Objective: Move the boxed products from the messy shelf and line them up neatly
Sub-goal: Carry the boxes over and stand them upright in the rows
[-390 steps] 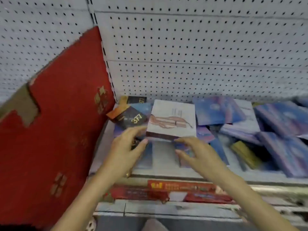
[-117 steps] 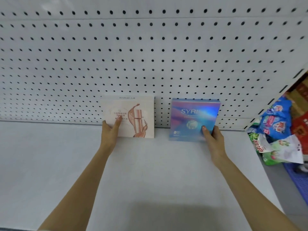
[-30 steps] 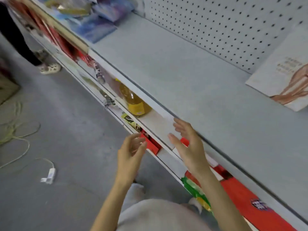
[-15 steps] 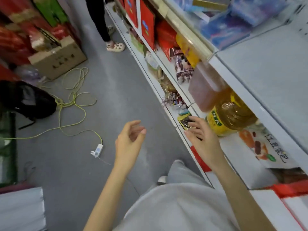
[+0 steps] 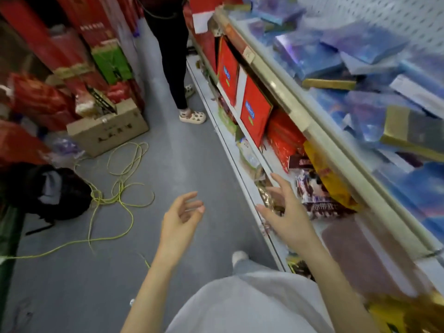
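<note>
A jumbled heap of blue and purple boxes [image 5: 355, 49], with a few gold-edged ones [image 5: 408, 133] among them, lies on the upper shelf [image 5: 319, 138] at the right. My left hand [image 5: 180, 217] hangs over the aisle floor with loosely curled fingers and holds nothing. My right hand [image 5: 286, 212] is spread open in front of the lower shelf, below the heap and apart from it. The view is blurred by motion.
Red boxes [image 5: 254, 111] and snack packets [image 5: 319, 195] fill the lower shelf. Another person's legs [image 5: 175, 63] stand further down the aisle. A cardboard carton [image 5: 108, 126], a yellow-green cable [image 5: 115, 188] and a black bag [image 5: 48, 191] lie on the grey floor at the left.
The view has swung left along the aisle from the tidy shelf section toward the messy heap. Both hands stay empty in front of me; the right one has opened wider.
</note>
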Demonstrator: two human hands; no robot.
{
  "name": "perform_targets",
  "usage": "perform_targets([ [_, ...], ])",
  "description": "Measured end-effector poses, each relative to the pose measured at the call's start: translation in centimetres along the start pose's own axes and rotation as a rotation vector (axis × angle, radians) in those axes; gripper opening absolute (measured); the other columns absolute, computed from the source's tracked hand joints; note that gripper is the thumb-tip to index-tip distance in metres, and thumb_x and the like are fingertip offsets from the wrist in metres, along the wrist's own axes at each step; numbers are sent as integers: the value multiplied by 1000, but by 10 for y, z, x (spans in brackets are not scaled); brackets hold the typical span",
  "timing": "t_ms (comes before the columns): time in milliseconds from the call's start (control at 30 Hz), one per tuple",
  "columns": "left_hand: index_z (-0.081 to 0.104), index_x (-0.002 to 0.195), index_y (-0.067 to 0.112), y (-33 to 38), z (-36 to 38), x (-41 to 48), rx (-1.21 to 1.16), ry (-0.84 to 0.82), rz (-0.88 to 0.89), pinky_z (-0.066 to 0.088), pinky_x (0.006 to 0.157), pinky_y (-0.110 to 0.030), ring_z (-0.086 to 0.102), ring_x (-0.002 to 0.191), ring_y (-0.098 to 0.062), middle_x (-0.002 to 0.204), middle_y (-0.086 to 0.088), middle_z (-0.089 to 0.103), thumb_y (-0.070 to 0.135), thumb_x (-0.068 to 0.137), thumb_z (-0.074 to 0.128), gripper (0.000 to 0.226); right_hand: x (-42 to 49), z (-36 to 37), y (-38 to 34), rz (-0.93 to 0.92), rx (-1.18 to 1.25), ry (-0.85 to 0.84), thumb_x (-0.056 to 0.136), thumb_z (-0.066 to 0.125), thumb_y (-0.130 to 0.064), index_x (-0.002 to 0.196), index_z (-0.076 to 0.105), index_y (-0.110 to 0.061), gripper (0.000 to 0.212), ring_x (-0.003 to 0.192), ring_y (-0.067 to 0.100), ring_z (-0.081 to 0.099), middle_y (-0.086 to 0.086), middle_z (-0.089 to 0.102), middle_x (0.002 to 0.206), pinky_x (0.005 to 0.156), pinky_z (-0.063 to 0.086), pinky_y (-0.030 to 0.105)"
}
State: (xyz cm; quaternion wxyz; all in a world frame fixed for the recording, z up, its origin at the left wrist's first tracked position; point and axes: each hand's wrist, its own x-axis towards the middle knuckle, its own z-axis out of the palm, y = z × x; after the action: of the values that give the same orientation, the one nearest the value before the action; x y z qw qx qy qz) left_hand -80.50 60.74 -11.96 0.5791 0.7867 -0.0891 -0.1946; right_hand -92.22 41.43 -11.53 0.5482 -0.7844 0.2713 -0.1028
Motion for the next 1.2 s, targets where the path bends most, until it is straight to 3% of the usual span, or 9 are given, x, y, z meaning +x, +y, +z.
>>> perform_targets([
  [67,55,111,30,31,-11,55,25,14,77,49,80,-15,66,87,-5,105,4,67,6,87,65,35,52,7,-25,-17,23,8,86,70,-22,131,30,-58,70,117,-3,49,-13,51,130,100,40,28],
  [167,50,123,30,58,-28,125,34,57,123,45,79,-6,61,89,7,110,15,60,16,89,64,39,126,20,-57,-19,-13,-14,86,70,-25,135,40,-42,60,116,2,50,-14,48,131,100,41,27],
  [233,51,124,29,61,-40,172,17,72,102,46,86,-12,61,98,2,112,13,61,22,88,66,40,175,31,-74,-21,-58,17,86,69,-29,129,49,-35,48,115,3,51,-12,53,126,100,41,23],
  [333,54,120,27,58,-54,249,50,3,73,47,90,-22,62,97,1,112,5,64,24,86,69,38,242,49,-95,-5,-85,75,86,69,-31,127,54,-29,44,113,0,51,-11,57,122,89,35,4],
  [533,54,119,21,92,-76,410,125,-251,193,45,76,-4,59,86,14,106,10,63,14,90,61,30,346,87,-129,66,-35,300,85,70,-26,122,53,-36,42,110,-6,51,-17,56,118,90,38,14],
  [600,53,119,21,112,-83,457,126,-296,224,45,75,-4,59,85,13,104,9,62,12,90,61,31,372,95,-142,113,-6,340,85,70,-28,123,53,-36,42,110,-2,53,-17,56,119,92,41,19],
  [867,54,117,29,138,-60,591,156,-446,218,46,73,-7,61,84,9,106,6,64,11,90,62,34,463,83,-159,190,41,573,84,71,-18,107,53,-45,40,96,-4,58,-18,59,110,78,42,10],
  [1033,49,110,43,144,-12,636,226,-578,215,47,73,-7,62,86,8,106,13,64,11,89,63,41,536,52,-151,185,99,686,86,69,-12,103,56,-41,36,95,2,60,-12,62,107,79,45,15],
  [1200,48,111,46,181,35,701,201,-520,281,45,74,-6,62,86,8,105,16,62,16,87,64,41,620,10,-149,119,81,792,88,66,-14,108,58,-28,26,95,3,59,-12,61,107,82,46,18],
])
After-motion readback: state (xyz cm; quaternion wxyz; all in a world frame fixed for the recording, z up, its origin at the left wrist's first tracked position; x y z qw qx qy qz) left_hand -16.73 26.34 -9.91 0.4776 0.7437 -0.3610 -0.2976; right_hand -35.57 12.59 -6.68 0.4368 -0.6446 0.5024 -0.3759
